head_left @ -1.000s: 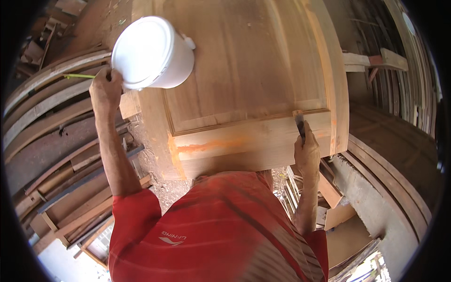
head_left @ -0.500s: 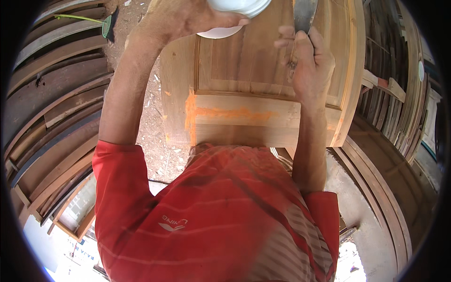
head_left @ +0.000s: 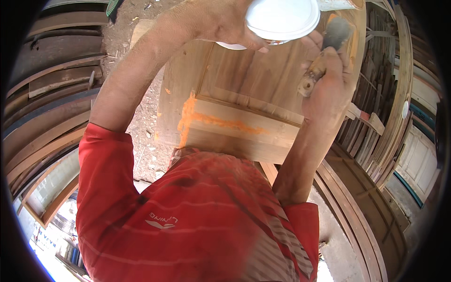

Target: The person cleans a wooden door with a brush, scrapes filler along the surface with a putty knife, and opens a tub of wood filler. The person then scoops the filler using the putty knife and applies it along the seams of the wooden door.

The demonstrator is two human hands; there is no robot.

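At the top of the view my left hand [head_left: 225, 23] is closed round a white plastic tub [head_left: 283, 18], its pale round face turned up; a further white edge shows beneath the fingers. My right hand [head_left: 332, 80] grips a putty knife by its worn wooden handle [head_left: 311, 79], and the slightly blurred grey blade [head_left: 337, 32] points away from me, close to the tub's right side. Under both hands lies a panelled wooden door [head_left: 244, 145]. Orange filler [head_left: 221, 121] is smeared along a joint near its left corner and across the near rail.
Stacked boards [head_left: 61, 84] line the left side. More upright timber [head_left: 376, 117] and long frame pieces [head_left: 347, 211] stand on the right. Behind the knife, a white cylindrical object [head_left: 340, 4] lies at the door's far end. Wood chips litter the dirt floor [head_left: 145, 136].
Both hands have shifted rightward in the picture, the tub's round face now showing more fully. The knife has tilted to the right, and its handle has come into sight. The whole view has turned slightly.
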